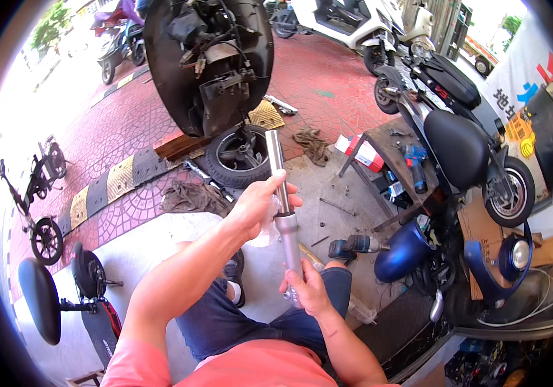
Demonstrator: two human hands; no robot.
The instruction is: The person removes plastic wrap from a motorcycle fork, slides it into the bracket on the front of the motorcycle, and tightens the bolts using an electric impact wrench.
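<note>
A scooter's fork leg (289,242) stands tilted in front of me, with a shiny chrome tube above and a grey metal lower part. My left hand (262,205) is closed round the chrome tube, just above the collar of the grey part. Crumpled see-through plastic (265,233) hangs beneath that hand, beside the fork leg. Lower down, my right hand (309,290) grips the grey part near its bottom end. Beyond the tube's top, a wheel (238,155) with a black tyre lies under the propped-up front of a dismantled scooter (212,64).
A second fork leg (209,182) lies by a dirty rag (193,197). A cordless drill (360,244) rests on the ground at right, near a blue fender (405,251). A low metal stand (396,161) holds a blue power tool (415,168). Parked scooters (457,138) stand around.
</note>
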